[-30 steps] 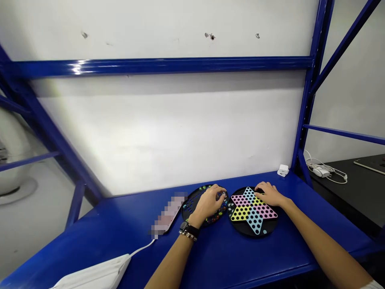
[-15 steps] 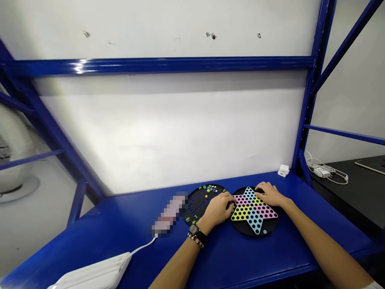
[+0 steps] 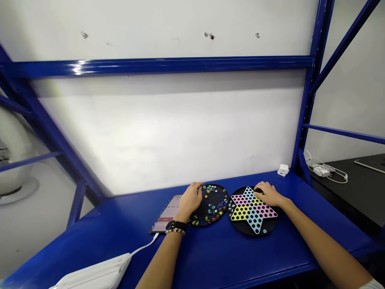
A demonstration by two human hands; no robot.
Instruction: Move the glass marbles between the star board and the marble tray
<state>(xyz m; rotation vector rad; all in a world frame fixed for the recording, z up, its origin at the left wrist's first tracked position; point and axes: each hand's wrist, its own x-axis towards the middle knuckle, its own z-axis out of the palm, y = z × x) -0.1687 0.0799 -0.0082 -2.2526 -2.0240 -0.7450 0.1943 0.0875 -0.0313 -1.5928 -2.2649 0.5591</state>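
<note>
My left hand (image 3: pixel 192 198) is at the left rim of a round black tray (image 3: pixel 207 214) that holds many small coloured marbles (image 3: pixel 213 208). Its fingers stretch over that rim, thumb apart, and it covers the tray's left part. To the right lies a Chinese checkers board (image 3: pixel 253 212), a black disc bearing a pink, yellow and blue star with black holes. My right hand (image 3: pixel 268 194) holds the board at its upper right, thumb on the star, fingers at the far rim. A few pale marbles (image 3: pixel 231 206) sit along the board's left side.
A phone (image 3: pixel 164 218) lies left of the tray, partly behind my left hand, with a cable to a white power strip-like block (image 3: pixel 93 273). A white charger (image 3: pixel 283 170) stands at the back right. Blue posts and a crossbar (image 3: pixel 162 66) frame the bench.
My left hand has moved left, from the gap between tray and board to the tray's left rim. More marbles on the tray's right and front now show. My right hand stays in place.
</note>
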